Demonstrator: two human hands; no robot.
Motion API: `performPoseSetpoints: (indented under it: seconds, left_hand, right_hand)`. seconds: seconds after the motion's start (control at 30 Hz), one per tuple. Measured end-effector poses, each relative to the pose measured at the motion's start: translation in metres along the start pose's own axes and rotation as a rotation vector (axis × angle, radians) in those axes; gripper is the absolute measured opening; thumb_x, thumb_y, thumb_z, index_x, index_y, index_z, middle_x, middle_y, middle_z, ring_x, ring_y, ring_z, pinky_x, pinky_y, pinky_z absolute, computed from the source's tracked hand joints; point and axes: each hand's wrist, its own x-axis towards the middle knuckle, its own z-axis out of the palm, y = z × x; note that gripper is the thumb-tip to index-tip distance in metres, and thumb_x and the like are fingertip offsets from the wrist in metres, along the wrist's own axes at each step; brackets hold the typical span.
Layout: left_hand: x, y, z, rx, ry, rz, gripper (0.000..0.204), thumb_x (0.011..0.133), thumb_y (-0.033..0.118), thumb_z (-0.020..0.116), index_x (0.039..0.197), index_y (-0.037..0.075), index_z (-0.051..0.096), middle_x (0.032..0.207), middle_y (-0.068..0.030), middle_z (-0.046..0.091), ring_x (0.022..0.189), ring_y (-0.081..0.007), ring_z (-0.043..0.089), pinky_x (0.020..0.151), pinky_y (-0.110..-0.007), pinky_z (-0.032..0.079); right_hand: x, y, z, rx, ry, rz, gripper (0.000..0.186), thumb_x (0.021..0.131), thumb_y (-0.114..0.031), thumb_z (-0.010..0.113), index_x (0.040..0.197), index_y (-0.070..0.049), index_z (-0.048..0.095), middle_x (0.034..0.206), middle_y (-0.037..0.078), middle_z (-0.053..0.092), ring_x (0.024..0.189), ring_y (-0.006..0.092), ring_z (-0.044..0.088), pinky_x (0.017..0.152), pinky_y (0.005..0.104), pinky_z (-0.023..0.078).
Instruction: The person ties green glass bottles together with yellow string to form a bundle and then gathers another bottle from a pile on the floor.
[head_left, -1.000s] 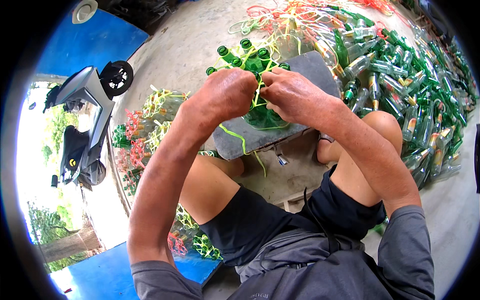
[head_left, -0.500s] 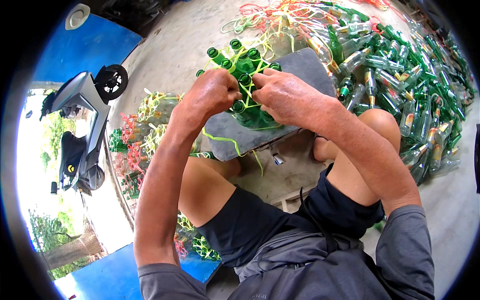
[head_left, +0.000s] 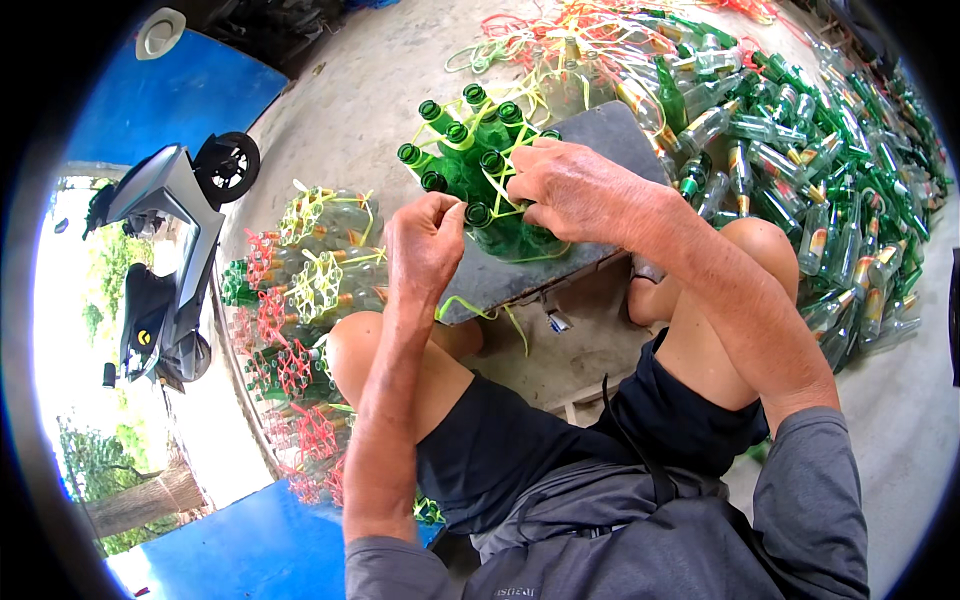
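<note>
Several green glass bottles (head_left: 465, 165) stand upright in a tight cluster, with yellow-green plastic strap (head_left: 440, 140) woven around their necks. Under them is a dark grey slab (head_left: 600, 125). My left hand (head_left: 425, 245) is at the near left of the cluster, thumb and forefinger pinched on the strap beside the nearest bottle neck. At the right side, my right hand (head_left: 580, 195) is closed with curled fingers on the strap between the necks; it partly hides the bottles there. A loose strap end (head_left: 515, 325) hangs over the slab's near edge.
A large heap of loose green and clear bottles (head_left: 780, 150) covers the floor at right. Red and yellow straps (head_left: 570, 30) lie behind. Strapped bottle bundles (head_left: 320, 280) stand at left, near a parked scooter (head_left: 180, 220). Blue panels (head_left: 200, 90) are at the left.
My left hand has drawn back toward me and down from the bottle necks, uncovering the left bottles. My right hand has hardly moved. The bottles stay in place.
</note>
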Motion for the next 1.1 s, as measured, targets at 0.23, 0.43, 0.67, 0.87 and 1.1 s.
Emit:
performPoseSetpoints:
  seconds: [0.23,0.43,0.67,0.87,1.1]
  left_hand:
    - [-0.029,-0.003,0.034,-0.352,0.281,-0.117,0.009,0.099,0.008,0.069,0.1,0.0,0.071,0.071,0.0068,0.056,0.063,-0.0019,0.044,0.055,-0.022,0.036]
    - [-0.035,-0.02,0.037,-0.483,0.267,-0.19,0.008,0.101,0.007,0.069,0.105,0.0,0.069,0.081,0.0075,0.058,0.07,-0.0005,0.047,0.06,-0.019,0.037]
    - [-0.038,-0.028,0.043,-0.585,0.231,-0.204,0.016,0.103,0.015,0.07,0.109,0.0,0.068,0.08,0.0049,0.061,0.07,-0.0022,0.05,0.063,-0.017,0.038]
    - [-0.042,-0.04,0.049,-0.654,0.192,-0.224,0.02,0.102,0.022,0.072,0.109,0.003,0.069,0.076,0.005,0.058,0.057,0.0011,0.038,0.05,-0.017,0.025]
    - [-0.038,-0.047,0.052,-0.921,0.088,-0.339,0.016,0.102,0.021,0.072,0.108,0.006,0.07,0.076,0.0047,0.055,0.056,0.0003,0.037,0.048,-0.018,0.024]
  right_hand:
    - [-0.001,0.001,-0.001,0.048,0.062,-0.028,0.014,0.078,-0.011,0.075,0.086,-0.001,0.07,0.094,0.016,0.063,0.101,0.0363,0.063,0.091,0.0464,0.052]
    - [0.008,-0.012,-0.005,-0.16,0.114,-0.06,0.008,0.079,-0.014,0.074,0.081,-0.007,0.075,0.091,0.01,0.067,0.097,0.0279,0.067,0.083,0.0399,0.059]
    - [0.032,-0.02,0.008,-0.28,0.336,-0.177,0.005,0.078,-0.012,0.071,0.074,-0.013,0.068,0.091,0.003,0.06,0.099,0.0229,0.06,0.088,0.0381,0.048]
    - [0.044,-0.017,0.024,-0.321,0.119,-0.068,0.004,0.077,-0.014,0.071,0.078,-0.014,0.074,0.093,0.004,0.065,0.102,0.0235,0.062,0.088,0.0398,0.045]
    - [0.06,-0.012,0.025,-0.109,-0.118,0.119,0.009,0.075,-0.016,0.074,0.082,-0.02,0.077,0.086,0.003,0.073,0.103,0.0258,0.064,0.086,0.0442,0.042]
